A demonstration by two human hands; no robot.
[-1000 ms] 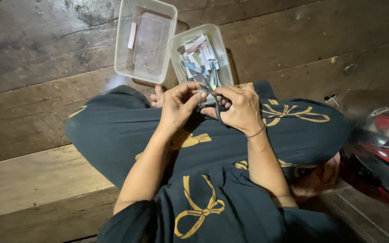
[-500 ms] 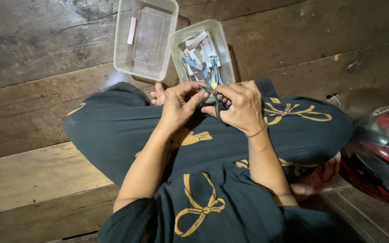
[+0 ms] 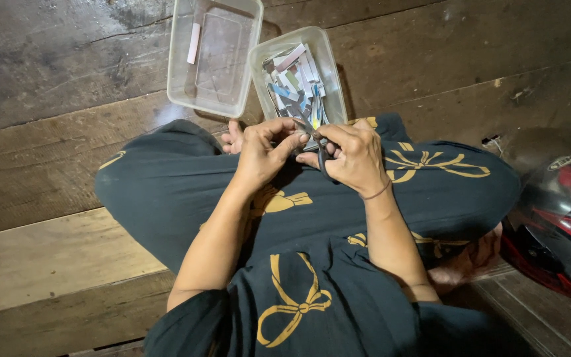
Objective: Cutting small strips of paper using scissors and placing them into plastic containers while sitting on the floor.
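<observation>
Over lap | left hand (image 3: 262, 151) and right hand (image 3: 355, 155) pinch small dark tool (image 3: 323, 158) between them

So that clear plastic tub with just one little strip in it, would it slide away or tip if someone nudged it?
Probably it would slide easily. The near-empty tub looks thin-walled and clear, holding a single pale strip, so it is likely very light. Its base is wide and its walls low, so tipping seems unlikely. The rough wooden planks might drag on it a little.
</observation>
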